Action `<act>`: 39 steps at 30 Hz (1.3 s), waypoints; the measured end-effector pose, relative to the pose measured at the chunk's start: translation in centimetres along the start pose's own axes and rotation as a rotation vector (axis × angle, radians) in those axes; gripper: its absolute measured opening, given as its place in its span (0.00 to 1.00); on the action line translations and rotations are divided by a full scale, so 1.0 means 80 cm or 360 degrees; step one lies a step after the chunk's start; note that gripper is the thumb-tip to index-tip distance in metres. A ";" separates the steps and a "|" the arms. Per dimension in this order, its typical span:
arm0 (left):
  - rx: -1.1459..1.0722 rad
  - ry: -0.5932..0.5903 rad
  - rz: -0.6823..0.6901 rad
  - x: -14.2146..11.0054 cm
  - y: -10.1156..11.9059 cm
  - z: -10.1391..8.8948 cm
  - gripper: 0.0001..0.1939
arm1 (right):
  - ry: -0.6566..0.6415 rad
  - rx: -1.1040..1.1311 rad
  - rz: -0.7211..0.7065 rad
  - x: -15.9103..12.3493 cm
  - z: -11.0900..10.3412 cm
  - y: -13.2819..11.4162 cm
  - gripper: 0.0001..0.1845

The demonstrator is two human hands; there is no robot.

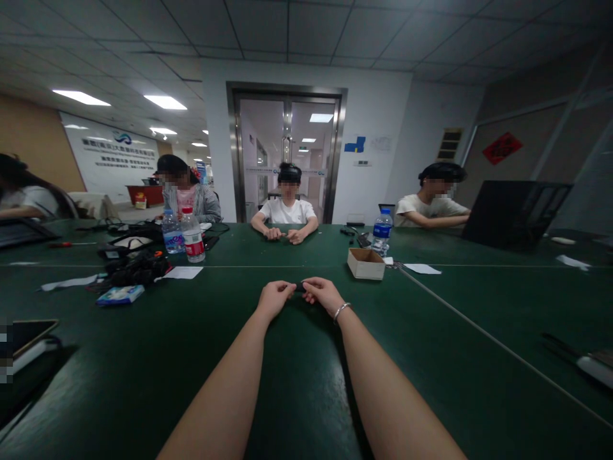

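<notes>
Both my arms reach forward over a dark green table. Between my hands is a small black object, too small to name. My left hand pinches its left end with thumb and forefinger. At its right end, my right hand has its fingers closed on the same object; a silver bangle circles that wrist. The hands are a short way apart, just above or resting on the tabletop; I cannot tell which. My fingers hide most of the object.
A small open cardboard box stands right of my hands, beside a water bottle. Two bottles, a pile of black gear and a blue packet lie left. A person sits opposite; a laptop stands far right.
</notes>
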State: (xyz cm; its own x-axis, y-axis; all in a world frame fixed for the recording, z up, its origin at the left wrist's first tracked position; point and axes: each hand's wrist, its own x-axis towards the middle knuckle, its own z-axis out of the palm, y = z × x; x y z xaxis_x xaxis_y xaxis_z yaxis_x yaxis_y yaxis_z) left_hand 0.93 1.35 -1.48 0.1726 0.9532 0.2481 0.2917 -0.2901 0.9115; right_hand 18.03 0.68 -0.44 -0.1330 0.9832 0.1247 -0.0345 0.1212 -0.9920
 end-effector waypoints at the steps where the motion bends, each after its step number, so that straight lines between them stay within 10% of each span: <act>1: 0.0025 0.0010 -0.0013 0.000 0.001 0.000 0.23 | -0.0006 0.0006 0.0001 0.000 0.000 -0.001 0.13; 39: -0.0081 0.0135 0.0138 -0.008 0.013 0.003 0.21 | 0.0030 0.0158 0.0028 -0.003 0.000 -0.006 0.12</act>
State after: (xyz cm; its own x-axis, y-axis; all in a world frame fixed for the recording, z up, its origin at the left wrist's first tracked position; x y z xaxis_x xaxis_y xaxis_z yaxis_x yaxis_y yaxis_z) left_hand 1.33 0.42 -0.77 0.1143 0.9292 0.3514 0.2305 -0.3689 0.9005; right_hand 18.06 0.39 0.05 -0.1159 0.9876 0.1058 -0.1306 0.0905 -0.9873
